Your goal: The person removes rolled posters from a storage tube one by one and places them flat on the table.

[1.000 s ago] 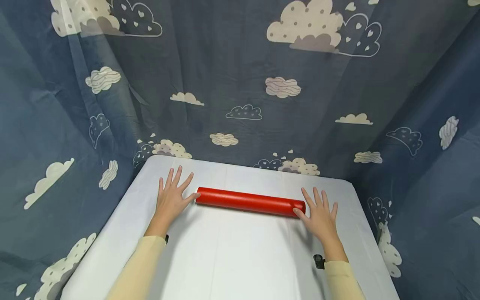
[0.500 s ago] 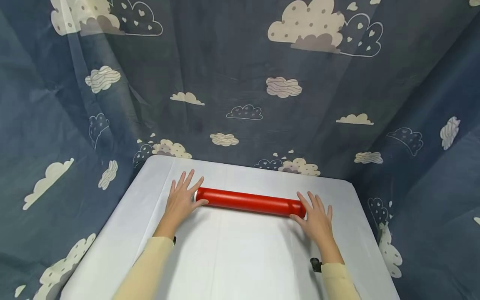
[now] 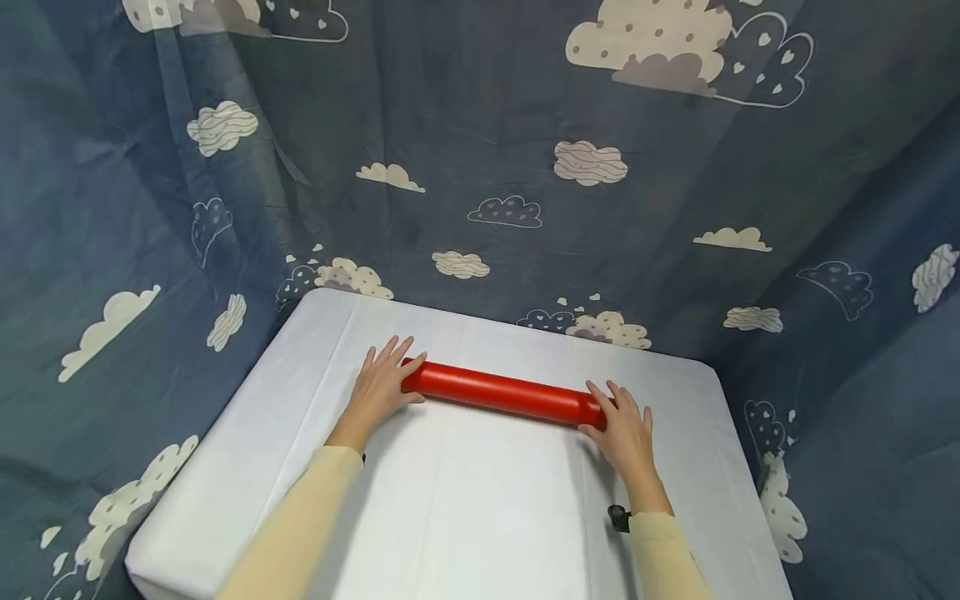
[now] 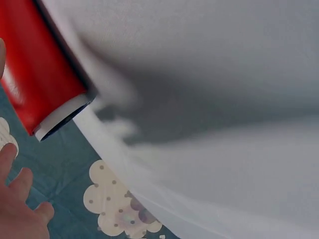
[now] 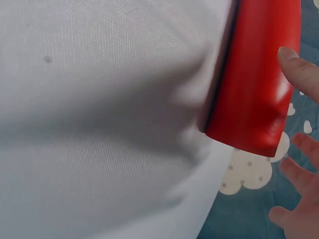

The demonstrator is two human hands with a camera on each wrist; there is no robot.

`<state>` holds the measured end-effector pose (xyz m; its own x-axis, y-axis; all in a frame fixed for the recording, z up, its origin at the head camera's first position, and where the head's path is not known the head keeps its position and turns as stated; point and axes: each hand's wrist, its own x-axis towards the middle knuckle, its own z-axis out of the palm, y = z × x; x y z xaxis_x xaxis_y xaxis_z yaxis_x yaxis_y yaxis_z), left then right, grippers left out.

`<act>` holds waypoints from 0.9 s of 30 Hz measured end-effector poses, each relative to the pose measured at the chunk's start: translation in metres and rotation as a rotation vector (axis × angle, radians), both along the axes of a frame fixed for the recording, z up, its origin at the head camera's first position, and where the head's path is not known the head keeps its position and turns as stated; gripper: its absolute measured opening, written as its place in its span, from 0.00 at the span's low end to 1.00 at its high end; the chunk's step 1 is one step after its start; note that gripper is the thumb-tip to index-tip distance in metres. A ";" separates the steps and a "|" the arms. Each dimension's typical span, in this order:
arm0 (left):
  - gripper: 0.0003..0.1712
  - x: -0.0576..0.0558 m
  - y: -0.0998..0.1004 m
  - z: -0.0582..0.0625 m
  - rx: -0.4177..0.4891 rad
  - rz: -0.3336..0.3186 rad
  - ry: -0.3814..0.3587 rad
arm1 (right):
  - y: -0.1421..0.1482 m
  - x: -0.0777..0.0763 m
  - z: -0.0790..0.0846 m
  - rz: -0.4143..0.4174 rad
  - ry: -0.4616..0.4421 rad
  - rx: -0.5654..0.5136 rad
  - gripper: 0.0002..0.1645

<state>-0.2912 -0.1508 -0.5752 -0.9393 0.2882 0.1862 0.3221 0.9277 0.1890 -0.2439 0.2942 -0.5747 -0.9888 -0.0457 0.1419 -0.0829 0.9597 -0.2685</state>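
A red roll, glossy and tube-shaped, lies crosswise on the white-covered table. Its left end, in the left wrist view, shows a white rim and a dark hollow inside the roll. My left hand is at that end with fingers spread, the thumb on the near side. At the other end is my right hand, its thumb on the near side and fingers reaching over the far side. The right wrist view has the thumb in front of the red surface and the other fingers apart from it; contact is unclear.
The white tabletop has a rounded far edge just beyond the roll. Dark blue curtains with cloud prints surround the table at the back and on both sides. A black band sits at the right wrist.
Both hands have moved inward, toward the roll's ends, the left hand sliding right and the right hand slightly left. The roll still lies on the table. The head view has shifted a little.
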 end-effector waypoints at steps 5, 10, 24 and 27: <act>0.47 -0.001 0.006 -0.004 0.004 -0.012 -0.007 | -0.004 -0.001 -0.006 -0.035 -0.015 0.004 0.52; 0.42 0.002 0.010 -0.004 0.061 -0.031 0.020 | -0.007 0.001 -0.006 -0.045 0.001 0.007 0.51; 0.36 0.004 0.014 0.000 0.079 -0.032 -0.003 | -0.006 0.005 -0.013 -0.012 0.071 0.047 0.44; 0.37 -0.001 0.015 -0.001 0.072 -0.028 -0.011 | -0.005 0.005 -0.016 -0.020 0.097 0.050 0.42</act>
<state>-0.2919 -0.1356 -0.5767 -0.9332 0.3003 0.1973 0.3450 0.9023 0.2587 -0.2389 0.2889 -0.5905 -0.9713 -0.0351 0.2353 -0.0865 0.9735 -0.2117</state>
